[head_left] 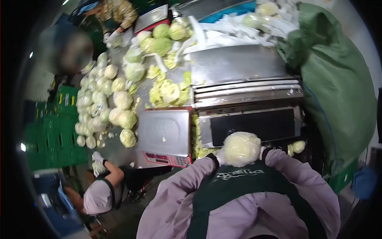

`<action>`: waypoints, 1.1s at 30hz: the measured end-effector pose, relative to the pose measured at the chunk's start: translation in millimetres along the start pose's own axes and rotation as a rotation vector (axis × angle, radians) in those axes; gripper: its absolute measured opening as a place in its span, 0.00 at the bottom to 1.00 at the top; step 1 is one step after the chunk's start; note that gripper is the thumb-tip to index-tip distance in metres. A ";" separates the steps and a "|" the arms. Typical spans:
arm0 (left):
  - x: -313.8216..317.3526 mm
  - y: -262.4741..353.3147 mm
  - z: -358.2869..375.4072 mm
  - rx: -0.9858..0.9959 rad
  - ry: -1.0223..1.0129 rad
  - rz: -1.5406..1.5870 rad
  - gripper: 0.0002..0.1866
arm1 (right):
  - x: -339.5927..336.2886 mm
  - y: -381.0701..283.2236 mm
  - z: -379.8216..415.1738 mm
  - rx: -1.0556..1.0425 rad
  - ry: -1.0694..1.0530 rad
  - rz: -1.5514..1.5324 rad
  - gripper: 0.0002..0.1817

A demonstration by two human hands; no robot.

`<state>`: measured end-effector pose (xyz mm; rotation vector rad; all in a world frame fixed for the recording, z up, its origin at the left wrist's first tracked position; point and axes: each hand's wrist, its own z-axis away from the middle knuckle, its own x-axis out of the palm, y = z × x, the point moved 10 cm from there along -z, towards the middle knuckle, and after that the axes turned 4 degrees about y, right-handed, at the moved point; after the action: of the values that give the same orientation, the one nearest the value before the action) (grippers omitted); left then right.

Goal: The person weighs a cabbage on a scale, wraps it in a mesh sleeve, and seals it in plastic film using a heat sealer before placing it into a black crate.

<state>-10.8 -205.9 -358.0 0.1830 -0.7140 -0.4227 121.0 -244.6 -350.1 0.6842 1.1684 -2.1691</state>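
Observation:
A pale cabbage (242, 149) in shiny clear film is held close in front of my dark green apron. My left hand (221, 156), in a white glove, grips its left side. On the opposite side my right hand (262, 153), gloved too, presses against it. The cabbage hides most of my fingers. Just beyond it lies the black plate (254, 126) of a metal wrapping machine, with white film rollers (246, 91) behind the plate. Left of my hands stands a red scale (164, 133) with a steel top.
Many cabbages (97, 95) crowd the steel table to the left. Loose leaves (169, 92) lie behind the scale. A big green sack (334, 87) stands at the right. Green crates (55, 135) are stacked far left. One co-worker (105, 191) is at the lower left, another (115, 16) at the upper left.

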 end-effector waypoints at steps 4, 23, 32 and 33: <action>14.4 27.3 -13.1 1.121 0.023 -1.521 0.14 | -34.1 -48.5 3.5 -0.131 0.101 -0.531 0.18; 37.2 254.1 215.8 0.767 0.246 -0.171 0.23 | -219.1 -155.8 -5.0 -0.283 -0.013 -1.504 0.33; -365.5 345.8 374.6 0.915 1.769 -0.452 0.43 | -457.8 -81.1 -215.1 -0.218 0.335 -1.536 0.36; -365.0 354.6 379.6 0.928 1.714 -0.534 0.46 | -472.8 -64.1 -224.4 -0.041 0.521 -1.388 0.38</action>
<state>-400.2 264.6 -184.8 1.4216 0.9319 -0.2592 445.7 92.3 -107.0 0.4306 2.4577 -3.0813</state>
